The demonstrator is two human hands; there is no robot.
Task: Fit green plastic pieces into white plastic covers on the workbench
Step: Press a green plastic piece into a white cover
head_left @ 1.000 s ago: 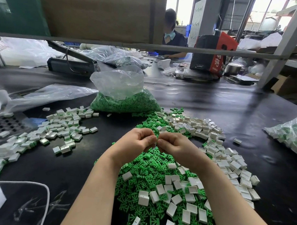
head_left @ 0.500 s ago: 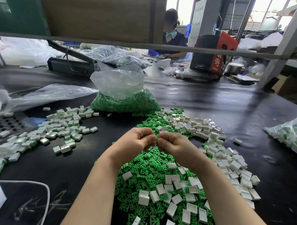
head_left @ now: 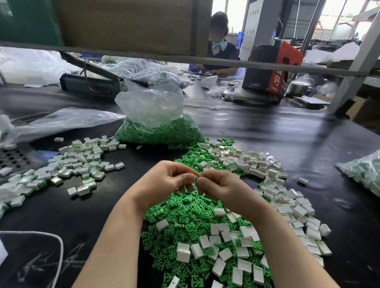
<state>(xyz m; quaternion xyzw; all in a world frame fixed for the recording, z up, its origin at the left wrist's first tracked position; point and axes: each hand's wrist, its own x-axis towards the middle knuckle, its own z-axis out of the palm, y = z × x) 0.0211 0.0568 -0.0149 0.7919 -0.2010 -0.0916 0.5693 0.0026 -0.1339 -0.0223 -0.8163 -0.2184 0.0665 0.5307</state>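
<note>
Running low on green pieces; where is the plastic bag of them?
In the head view, the plastic bag sits at centre on the black workbench, beyond both hands, behind the loose green pile.

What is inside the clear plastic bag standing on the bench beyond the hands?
The clear plastic bag holds loose green pieces that fill its lower part; its crumpled top looks empty. Whatever lies deeper in the heap, or under the bag, is covered.

Green and white on a black bench

Bright green pieces (head_left: 182,221) lay heaped on the glossy black workbench (head_left: 260,133), mixed with plain white covers (head_left: 290,209); the assembled ones (head_left: 76,168) showed white with green edges (a clear bag (head_left: 157,123) held more green), and the carton (head_left: 271,69) behind was black and red.
</note>
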